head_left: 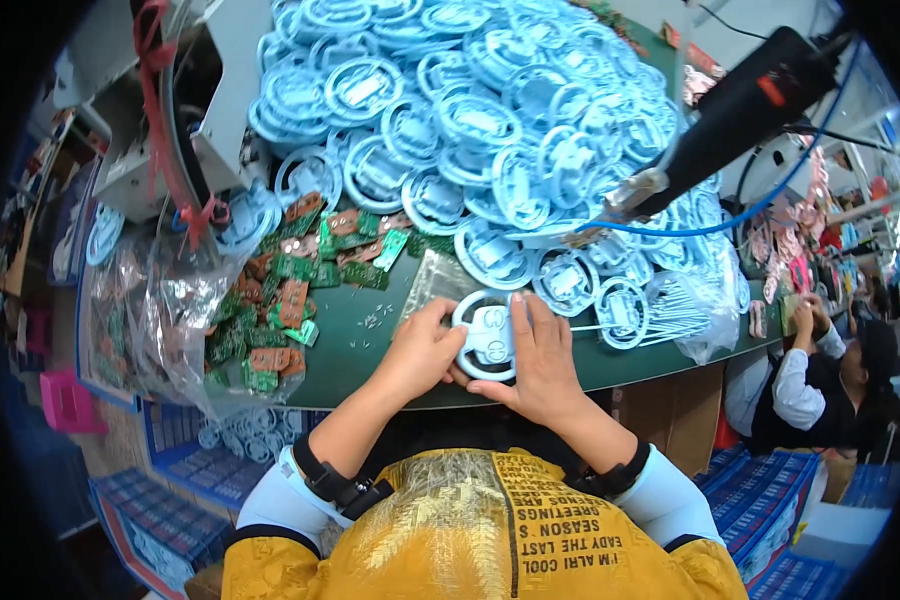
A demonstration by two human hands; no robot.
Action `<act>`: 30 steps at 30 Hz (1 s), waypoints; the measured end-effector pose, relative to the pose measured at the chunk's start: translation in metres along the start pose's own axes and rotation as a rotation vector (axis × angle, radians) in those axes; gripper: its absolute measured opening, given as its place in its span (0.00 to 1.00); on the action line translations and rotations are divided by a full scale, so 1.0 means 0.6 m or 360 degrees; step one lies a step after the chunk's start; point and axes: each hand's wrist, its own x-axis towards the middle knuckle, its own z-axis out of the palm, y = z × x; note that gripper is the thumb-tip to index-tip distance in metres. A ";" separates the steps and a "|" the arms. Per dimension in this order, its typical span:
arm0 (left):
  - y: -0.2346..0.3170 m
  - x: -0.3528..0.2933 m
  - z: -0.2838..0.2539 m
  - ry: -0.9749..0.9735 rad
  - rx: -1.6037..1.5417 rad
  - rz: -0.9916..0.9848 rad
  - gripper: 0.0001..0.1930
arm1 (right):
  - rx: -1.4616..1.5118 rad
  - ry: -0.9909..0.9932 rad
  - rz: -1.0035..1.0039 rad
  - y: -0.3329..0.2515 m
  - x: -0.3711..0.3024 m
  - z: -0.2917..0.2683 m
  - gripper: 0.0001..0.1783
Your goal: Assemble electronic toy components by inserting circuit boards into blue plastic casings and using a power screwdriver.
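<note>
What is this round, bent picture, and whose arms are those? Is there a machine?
No robot here: these are a person's own bare hands. A fisheye camera on their head looks down, so straight edges bend; the picture's left is the person's left.

The left hand grips one side of a pale blue ring-shaped piece, and the right hand lies over the other side.

On the green table lie a large heap of similar blue pieces and, leftward, small circuit boards. A black cylindrical tool slants in from the upper right.
</note>
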 end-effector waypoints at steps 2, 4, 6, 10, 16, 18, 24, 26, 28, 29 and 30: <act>0.002 -0.012 0.001 -0.0023 -0.0069 0.0027 0.13 | 0.0528 0.0208 0.0090 0.025 -0.005 -0.041 0.48; 0.011 -0.026 0.008 0.0158 0.0126 0.0331 0.12 | 0.0671 0.0928 0.0335 0.072 0.000 -0.118 0.20; 0.024 -0.036 0.002 0.0209 0.0606 0.0504 0.11 | 0.1189 0.1460 0.0337 0.077 0.055 -0.222 0.15; -0.011 -0.010 -0.010 0.0536 0.1187 0.1706 0.12 | 0.1926 0.0938 -0.0298 0.050 0.172 -0.294 0.18; -0.045 -0.030 -0.022 0.0383 0.1549 0.1744 0.13 | 0.1573 0.0940 -0.0308 0.044 0.207 -0.310 0.26; -0.044 -0.035 -0.023 0.0408 0.1518 0.1671 0.14 | 0.1657 0.0965 -0.0311 0.018 0.207 -0.317 0.24; -0.011 -0.014 0.001 0.0535 0.1173 0.1510 0.16 | 0.1769 0.0963 -0.0399 -0.039 0.197 -0.299 0.22; -0.002 -0.006 0.008 0.0545 0.1123 0.1457 0.15 | 0.1742 0.0968 -0.0419 -0.050 0.196 -0.294 0.21; -0.002 0.006 0.015 0.0622 0.1068 0.1283 0.15 | 0.1768 0.1001 -0.0427 -0.058 0.197 -0.289 0.21; -0.002 0.012 0.017 0.0644 0.1070 0.1271 0.13 | 0.1775 0.0997 -0.0429 -0.061 0.199 -0.288 0.21; -0.003 0.017 0.018 0.0650 0.1074 0.1264 0.13 | 0.1777 0.0996 -0.0438 -0.064 0.201 -0.287 0.21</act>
